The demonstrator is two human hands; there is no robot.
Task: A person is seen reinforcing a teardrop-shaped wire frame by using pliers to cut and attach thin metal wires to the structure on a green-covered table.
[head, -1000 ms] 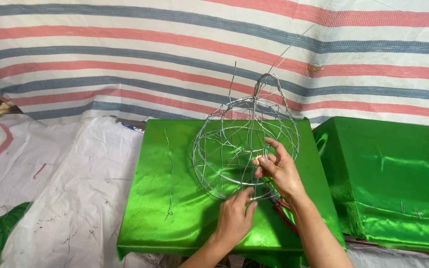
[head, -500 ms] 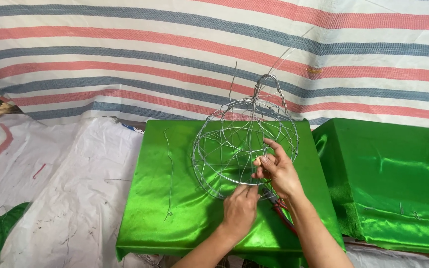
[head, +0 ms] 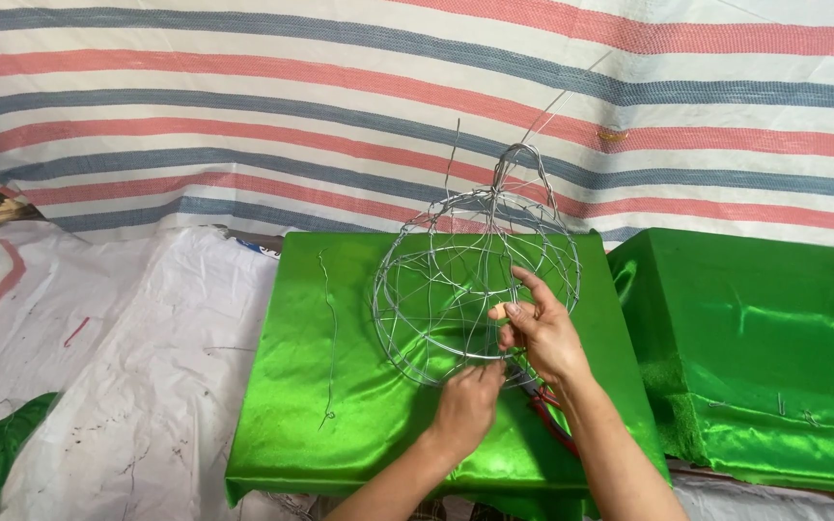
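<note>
I see the round wire frame (head: pixel 475 280) standing on the green satin-covered block (head: pixel 340 405), my right hand (head: pixel 541 333) pinching its lower wires and my left hand (head: pixel 465 407) gripping its bottom rim. Red-handled pliers (head: pixel 550 417) lie mostly hidden beneath my right wrist. A second green block (head: pixel 764 328) sits alongside, cut off at the frame edge.

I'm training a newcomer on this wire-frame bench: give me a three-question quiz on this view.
1. True or false: both hands touch the round wire frame.
2. What lies loose on the green satin-covered block, left of the frame?
A. scissors B. a thin wire strand C. a brush
3. Which hand is higher on the frame?

Key
1. True: the left hand is at its lower rim, the right hand on its right side.
2. B, the wire strand.
3. The right hand.
</note>
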